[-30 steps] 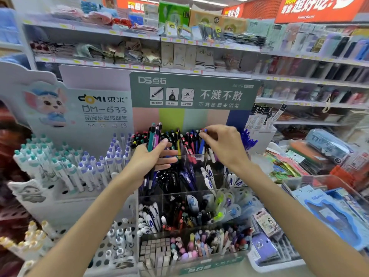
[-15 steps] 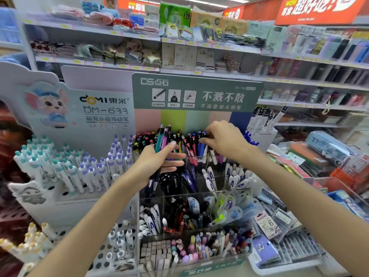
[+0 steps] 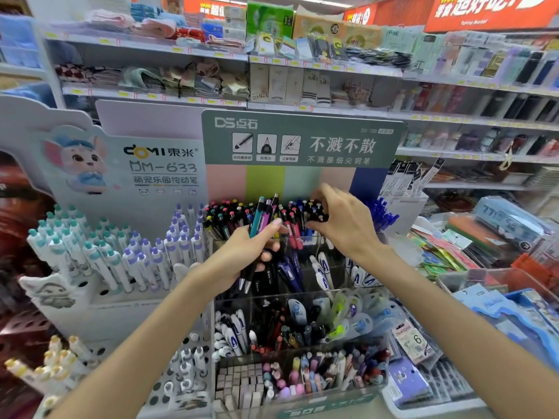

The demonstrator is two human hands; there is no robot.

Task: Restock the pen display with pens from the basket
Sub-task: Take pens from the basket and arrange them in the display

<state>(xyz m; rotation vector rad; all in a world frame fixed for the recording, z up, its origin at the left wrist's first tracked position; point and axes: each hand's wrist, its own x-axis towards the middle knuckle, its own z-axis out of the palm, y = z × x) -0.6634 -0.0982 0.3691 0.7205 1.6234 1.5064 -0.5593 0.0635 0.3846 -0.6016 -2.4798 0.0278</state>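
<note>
Held pens: a small bundle of pens (image 3: pixel 262 220), teal, magenta and dark barrels, stood near upright in the left hand, clicker ends up toward 12 o'clock and slightly to 1, tips pointing down toward 6.
Long axis: roughly 12-to-6, close to parallel with the pens already racked in the top tier.
Left hand (image 3: pixel 246 257): fingers curled and pressed around the bundle's lower barrels, thumb laid across the front; tips of two pens showed below the palm.
Right hand (image 3: pixel 343 220): at 3 o'clock from the bundle, just beside it, fingers bent and pinched on the caps of dark pens in the top row (image 3: pixel 317 211); whether it gripped a single pen or only parted the row could not be told.
Target tier: top row of the pen display (image 3: pixel 302 140), lying at 12 to 1 o'clock behind the bundle, densely filled with coloured clickers.
Nearer hand: the right hand sat on the row itself; the left held stock just in front of it.
Judged turning relation: bundle and slot axes nearly matched, so a pen would need a short transfer toward 2 o'clock.
Basket: not identifiable in this view.
Neighbouring stock: white pens with teal and purple caps (image 3: pixel 99 252) at 9 o'clock, untouched.
</note>
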